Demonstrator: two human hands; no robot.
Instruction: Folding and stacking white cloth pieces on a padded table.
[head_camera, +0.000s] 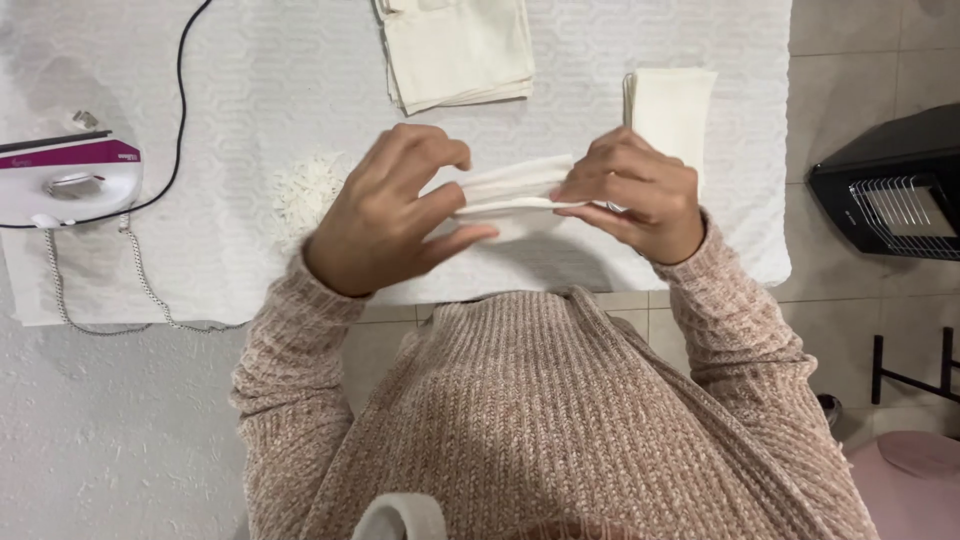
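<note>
A small folded white cloth (510, 188) is held level above a white textured cover (260, 100). My left hand (385, 215) grips its left end between thumb and fingers. At the right end, my right hand (635, 195) pinches the cloth with its fingertips. Both sleeves are pinkish-beige knit.
A stack of folded cream cloths (460, 50) lies at the top centre, and another folded cream cloth (672, 105) at the top right. A white and magenta iron (70, 180) with a black cord (180, 90) rests at the left. A black heater (895, 190) stands on the tiled floor, right.
</note>
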